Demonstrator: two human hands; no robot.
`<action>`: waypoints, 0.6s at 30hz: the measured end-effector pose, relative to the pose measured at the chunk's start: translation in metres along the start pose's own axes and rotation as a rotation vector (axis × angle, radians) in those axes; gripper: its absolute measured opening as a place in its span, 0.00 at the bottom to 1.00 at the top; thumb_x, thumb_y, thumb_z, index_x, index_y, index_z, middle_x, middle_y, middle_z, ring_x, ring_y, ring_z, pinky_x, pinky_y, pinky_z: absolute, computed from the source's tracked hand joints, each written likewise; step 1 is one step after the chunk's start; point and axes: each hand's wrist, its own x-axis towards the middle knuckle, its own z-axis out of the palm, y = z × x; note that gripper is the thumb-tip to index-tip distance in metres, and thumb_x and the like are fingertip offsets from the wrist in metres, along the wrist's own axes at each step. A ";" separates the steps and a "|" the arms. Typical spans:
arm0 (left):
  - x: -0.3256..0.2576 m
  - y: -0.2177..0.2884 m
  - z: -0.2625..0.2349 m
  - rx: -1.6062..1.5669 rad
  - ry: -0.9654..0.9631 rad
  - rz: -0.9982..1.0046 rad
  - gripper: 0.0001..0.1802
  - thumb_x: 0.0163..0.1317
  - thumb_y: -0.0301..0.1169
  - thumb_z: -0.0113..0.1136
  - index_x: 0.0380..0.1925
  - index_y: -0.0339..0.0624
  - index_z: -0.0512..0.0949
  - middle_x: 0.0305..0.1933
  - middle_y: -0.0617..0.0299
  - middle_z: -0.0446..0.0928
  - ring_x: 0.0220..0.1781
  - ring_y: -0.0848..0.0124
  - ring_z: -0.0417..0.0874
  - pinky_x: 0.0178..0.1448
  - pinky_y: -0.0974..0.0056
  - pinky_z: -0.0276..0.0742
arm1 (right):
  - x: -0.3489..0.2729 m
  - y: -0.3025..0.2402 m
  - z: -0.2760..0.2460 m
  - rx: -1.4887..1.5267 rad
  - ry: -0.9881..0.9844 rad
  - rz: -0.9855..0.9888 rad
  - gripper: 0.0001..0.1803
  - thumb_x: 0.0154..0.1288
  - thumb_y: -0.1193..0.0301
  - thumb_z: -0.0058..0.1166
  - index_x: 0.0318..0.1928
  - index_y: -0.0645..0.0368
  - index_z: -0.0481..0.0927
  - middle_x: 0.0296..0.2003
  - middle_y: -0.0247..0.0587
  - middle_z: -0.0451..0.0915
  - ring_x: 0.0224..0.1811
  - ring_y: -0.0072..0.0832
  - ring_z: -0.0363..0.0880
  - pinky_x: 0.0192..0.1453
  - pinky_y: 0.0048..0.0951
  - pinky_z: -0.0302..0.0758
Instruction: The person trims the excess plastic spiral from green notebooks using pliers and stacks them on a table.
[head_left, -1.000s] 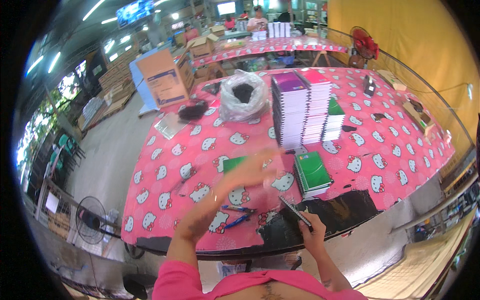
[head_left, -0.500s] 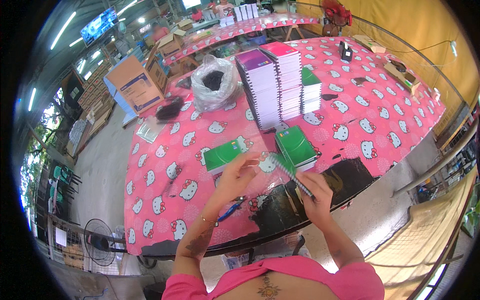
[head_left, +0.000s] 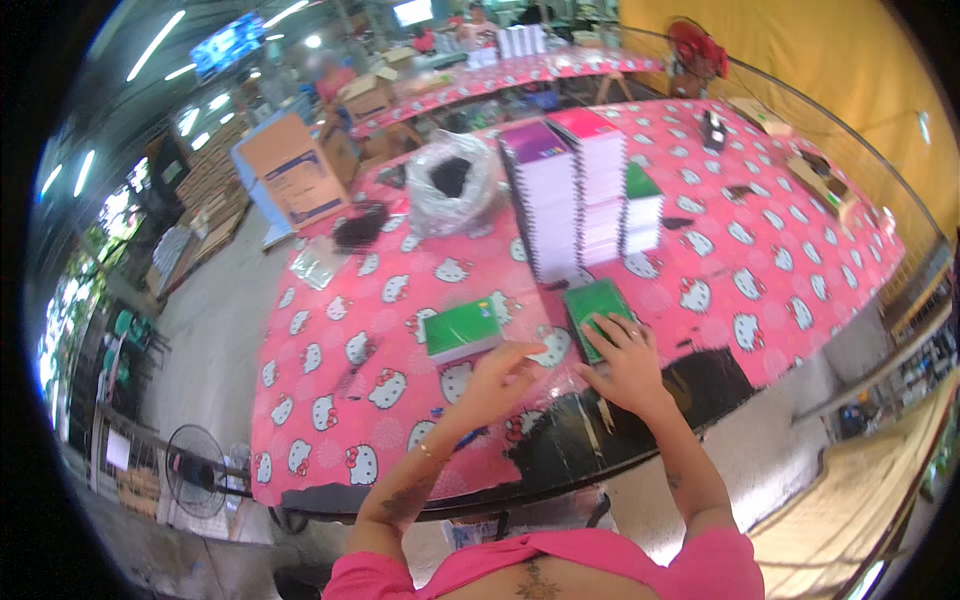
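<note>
My right hand [head_left: 632, 366] lies flat with fingers spread on a green spiral notebook [head_left: 592, 298], the top of a low pile. My left hand [head_left: 496, 384] hovers over the table with loosely bent fingers and nothing seen in them. It is just in front of another low pile of green notebooks [head_left: 462, 328]. Behind these stand tall stacks of spiral notebooks: one with a purple cover [head_left: 548, 200], one with a red cover [head_left: 600, 185] and a shorter green one [head_left: 642, 218]. Partly hidden by my left forearm is a blue tool [head_left: 470, 437].
A pink patterned sheet [head_left: 330, 425] covers the table, with a torn dark patch [head_left: 690, 388] at its front edge. A clear plastic bag [head_left: 430, 213] with black contents stands beside the tall stacks. Left of it are black strands [head_left: 360, 230] and a cardboard box [head_left: 297, 178].
The green notebook that my right hand held tilted now lies on the right pile, and that hand has opened on top of it. My left hand has shifted slightly right. The view has tilted.
</note>
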 end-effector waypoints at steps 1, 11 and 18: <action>0.002 0.002 0.005 0.052 -0.024 0.031 0.16 0.67 0.24 0.58 0.55 0.40 0.77 0.53 0.55 0.78 0.52 0.65 0.83 0.56 0.62 0.79 | 0.000 0.001 -0.001 0.011 0.011 -0.034 0.32 0.57 0.49 0.65 0.59 0.51 0.80 0.62 0.38 0.76 0.66 0.40 0.69 0.68 0.50 0.60; -0.002 0.028 0.063 0.244 -0.062 0.338 0.15 0.66 0.28 0.60 0.53 0.40 0.77 0.51 0.51 0.77 0.53 0.51 0.79 0.55 0.52 0.77 | 0.089 0.057 0.025 -0.073 -0.257 0.042 0.38 0.65 0.40 0.53 0.66 0.53 0.72 0.65 0.51 0.72 0.72 0.48 0.64 0.71 0.62 0.57; -0.023 -0.002 -0.009 0.530 0.272 0.290 0.16 0.62 0.26 0.62 0.51 0.41 0.78 0.51 0.51 0.78 0.52 0.52 0.80 0.56 0.53 0.76 | 0.095 0.061 0.032 0.076 -0.354 0.088 0.35 0.62 0.39 0.54 0.54 0.56 0.82 0.54 0.51 0.81 0.59 0.50 0.76 0.63 0.49 0.72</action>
